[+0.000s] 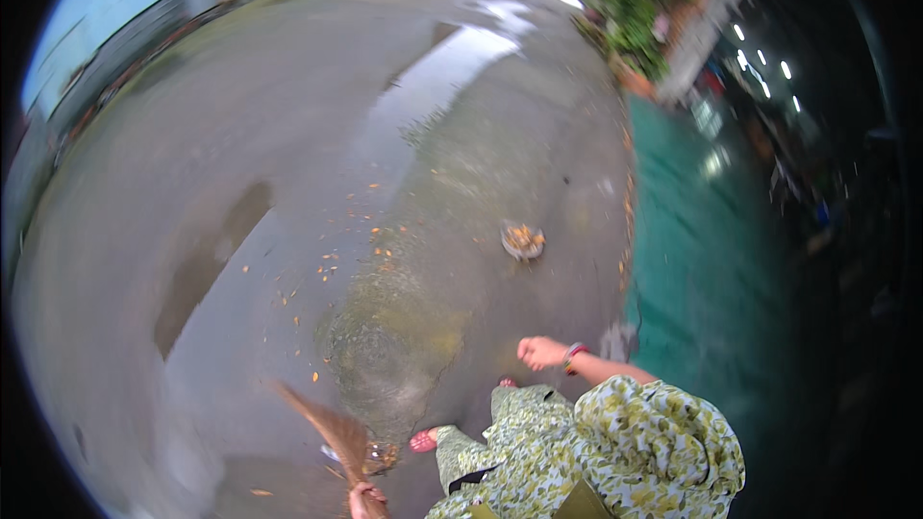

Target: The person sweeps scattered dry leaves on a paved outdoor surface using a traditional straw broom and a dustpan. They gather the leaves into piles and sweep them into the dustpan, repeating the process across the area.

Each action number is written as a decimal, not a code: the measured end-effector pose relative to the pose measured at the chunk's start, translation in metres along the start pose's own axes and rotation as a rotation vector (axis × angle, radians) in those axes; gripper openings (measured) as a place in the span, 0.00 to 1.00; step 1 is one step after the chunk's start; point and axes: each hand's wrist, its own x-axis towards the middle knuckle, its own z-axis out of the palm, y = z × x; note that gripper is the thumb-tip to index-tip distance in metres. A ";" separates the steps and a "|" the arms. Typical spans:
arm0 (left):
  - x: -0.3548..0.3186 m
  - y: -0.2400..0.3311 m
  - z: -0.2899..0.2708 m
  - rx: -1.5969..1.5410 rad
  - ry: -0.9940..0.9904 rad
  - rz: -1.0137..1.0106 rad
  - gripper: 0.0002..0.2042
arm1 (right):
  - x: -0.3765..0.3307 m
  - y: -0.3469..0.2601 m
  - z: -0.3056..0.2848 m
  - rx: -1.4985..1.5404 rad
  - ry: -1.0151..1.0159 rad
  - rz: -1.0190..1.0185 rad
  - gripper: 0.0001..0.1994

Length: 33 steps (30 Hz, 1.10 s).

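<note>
My left hand [366, 501] grips a brown straw broom [336, 431] near the lower edge. The broom's bristles fan out toward the far left over wet ground. Beside it lies a small heap of leaves and litter [382, 457], partly behind the bristles. My right hand [543, 353], with bracelets at its wrist, is held out in front of my body. Its fingers are curled in, and nothing shows in them. Ahead of it on the ground rests a round, greyish container [524, 254] with yellow-orange leaves in it.
Loose yellow leaves [327, 267] are scattered over the wet concrete [538, 154]. Puddles [433, 77] reflect light. A green sheet [702, 259] runs along the right, by a dark interior. Plants [635, 5] stand far right; a low wall [106, 62] borders the left.
</note>
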 end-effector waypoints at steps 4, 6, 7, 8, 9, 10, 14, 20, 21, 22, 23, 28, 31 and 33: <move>-0.037 -0.018 0.091 0.077 -0.063 -0.033 0.08 | -0.047 0.183 -0.079 0.378 0.434 0.184 0.06; -0.055 -0.021 0.138 0.097 -0.088 -0.015 0.07 | -0.077 0.267 -0.078 0.480 0.644 0.366 0.07; -0.061 -0.024 0.171 0.108 -0.133 -0.022 0.07 | -0.086 0.370 -0.065 -0.242 0.850 0.249 0.08; -0.063 -0.026 0.203 0.086 -0.185 -0.034 0.07 | -0.094 0.448 -0.058 -0.180 0.598 0.453 0.07; -0.063 -0.028 0.233 0.064 -0.252 -0.068 0.06 | -0.113 0.519 -0.060 -0.167 0.329 0.656 0.08; -0.063 -0.028 0.271 0.059 -0.323 -0.090 0.06 | -0.119 0.551 -0.051 -0.116 0.284 0.661 0.09; -0.039 -0.028 0.412 0.281 -0.538 -0.283 0.06 | -0.155 0.574 -0.015 0.752 0.527 0.785 0.08; -0.077 -0.010 0.592 0.456 -0.862 -0.208 0.11 | -0.110 0.389 -0.116 0.934 0.648 0.565 0.05; -0.098 -0.018 0.624 0.513 -0.972 -0.188 0.14 | -0.100 0.382 -0.119 0.933 0.647 0.509 0.06; -0.120 -0.026 0.656 0.568 -1.083 -0.166 0.18 | -0.090 0.372 -0.122 0.932 0.645 0.477 0.06; -0.125 -0.029 0.680 0.630 -1.125 -0.184 0.21 | -0.081 0.360 -0.124 0.929 0.647 0.441 0.05; -0.129 -0.069 0.786 0.988 -1.236 -0.317 0.24 | -0.054 0.329 -0.139 1.051 0.686 0.445 0.05; -0.143 -0.112 0.851 1.296 -1.242 -0.458 0.31 | -0.047 0.339 -0.117 1.263 0.826 0.567 0.07; -0.151 -0.161 0.894 1.526 -1.300 -0.504 0.32 | -0.052 0.343 -0.105 1.359 0.955 0.693 0.12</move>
